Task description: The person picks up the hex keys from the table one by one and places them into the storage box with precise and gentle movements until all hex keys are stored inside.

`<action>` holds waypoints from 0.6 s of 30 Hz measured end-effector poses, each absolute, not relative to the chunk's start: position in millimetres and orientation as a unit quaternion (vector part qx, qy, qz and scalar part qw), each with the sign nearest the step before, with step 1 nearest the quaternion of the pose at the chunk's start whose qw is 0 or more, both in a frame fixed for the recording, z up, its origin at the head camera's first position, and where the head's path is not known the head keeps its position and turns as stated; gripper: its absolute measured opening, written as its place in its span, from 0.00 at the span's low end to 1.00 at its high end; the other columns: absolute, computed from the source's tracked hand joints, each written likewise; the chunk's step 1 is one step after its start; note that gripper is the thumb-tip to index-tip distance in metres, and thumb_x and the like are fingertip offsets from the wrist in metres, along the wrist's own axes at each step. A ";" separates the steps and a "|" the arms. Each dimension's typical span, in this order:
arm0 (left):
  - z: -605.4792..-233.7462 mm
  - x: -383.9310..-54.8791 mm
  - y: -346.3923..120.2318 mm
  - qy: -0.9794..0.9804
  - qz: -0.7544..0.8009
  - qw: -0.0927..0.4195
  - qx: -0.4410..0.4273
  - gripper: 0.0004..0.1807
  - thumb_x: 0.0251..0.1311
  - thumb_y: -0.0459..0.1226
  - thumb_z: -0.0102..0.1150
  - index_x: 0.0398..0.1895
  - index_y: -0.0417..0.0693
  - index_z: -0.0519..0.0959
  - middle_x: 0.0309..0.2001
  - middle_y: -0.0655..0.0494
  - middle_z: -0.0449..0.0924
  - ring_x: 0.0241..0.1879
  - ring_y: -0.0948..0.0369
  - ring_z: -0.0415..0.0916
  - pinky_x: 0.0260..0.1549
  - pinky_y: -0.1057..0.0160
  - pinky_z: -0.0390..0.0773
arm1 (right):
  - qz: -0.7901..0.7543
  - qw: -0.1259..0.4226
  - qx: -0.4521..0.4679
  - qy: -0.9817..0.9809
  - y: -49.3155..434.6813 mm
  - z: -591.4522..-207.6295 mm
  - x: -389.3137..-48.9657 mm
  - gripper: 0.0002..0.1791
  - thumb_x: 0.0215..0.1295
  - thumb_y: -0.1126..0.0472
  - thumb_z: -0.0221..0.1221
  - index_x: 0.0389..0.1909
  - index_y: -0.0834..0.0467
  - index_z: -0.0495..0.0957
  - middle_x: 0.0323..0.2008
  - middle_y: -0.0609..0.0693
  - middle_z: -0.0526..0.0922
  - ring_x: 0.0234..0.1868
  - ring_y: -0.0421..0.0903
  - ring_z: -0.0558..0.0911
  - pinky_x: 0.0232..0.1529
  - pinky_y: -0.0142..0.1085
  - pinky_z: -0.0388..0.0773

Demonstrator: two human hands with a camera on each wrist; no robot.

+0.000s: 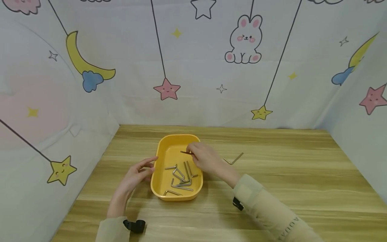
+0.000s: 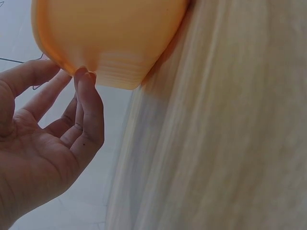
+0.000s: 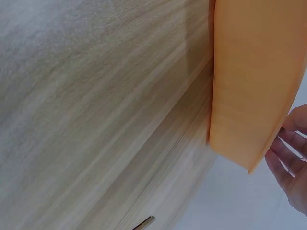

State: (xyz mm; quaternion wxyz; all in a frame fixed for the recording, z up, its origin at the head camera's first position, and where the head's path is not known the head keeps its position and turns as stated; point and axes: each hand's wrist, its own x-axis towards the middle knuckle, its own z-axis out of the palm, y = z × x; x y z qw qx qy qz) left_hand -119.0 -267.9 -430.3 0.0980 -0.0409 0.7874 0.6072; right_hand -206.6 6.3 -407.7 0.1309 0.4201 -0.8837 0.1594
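Note:
A yellow plastic tray (image 1: pixel 176 198) stands on the table with several L-shaped hex keys (image 1: pixel 182 188) lying loose inside, mostly toward its near end. My right hand (image 1: pixel 202 156) reaches over the tray's right rim and pinches a dark hex key (image 1: pixel 185 152) above the far part. In the right wrist view, that hand's fingers (image 3: pixel 288 158) show beyond the rim, the key hidden. My left hand (image 1: pixel 136 176) touches the tray's left side with its fingertips. The left wrist view shows those lightly bent fingers (image 2: pixel 88 105) against the tray's outer wall (image 2: pixel 115 43).
One more hex key (image 1: pixel 232 162) lies on the wood-grain table (image 1: pixel 272 188) to the tray's right, beyond my right forearm. White cloth walls (image 1: pixel 205 107) with printed stars, moons and a rabbit stand along the back and both sides.

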 end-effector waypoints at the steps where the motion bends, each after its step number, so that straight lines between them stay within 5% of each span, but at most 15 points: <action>1: -430.6 -119.1 -267.6 0.787 0.607 0.098 -0.042 0.28 0.67 0.39 0.55 0.70 0.51 0.66 0.58 0.40 0.66 0.44 0.62 0.76 0.42 0.66 0.81 | 0.158 0.125 0.418 -0.886 5.8 -407.5 -206.6 0.08 0.64 0.67 0.56 0.42 0.53 0.76 0.39 0.47 0.82 0.38 0.44 0.80 0.38 0.36 0.78; 18: -429.8 -118.1 -267.6 0.783 0.613 0.098 -0.032 0.28 0.67 0.38 0.54 0.70 0.50 0.65 0.56 0.39 0.67 0.43 0.63 0.76 0.41 0.65 0.82 | 0.041 0.073 0.436 -0.896 -9.6 -413.5 -215.2 0.10 0.62 0.68 0.56 0.40 0.51 0.77 0.36 0.44 0.82 0.37 0.43 0.81 0.38 0.36 0.76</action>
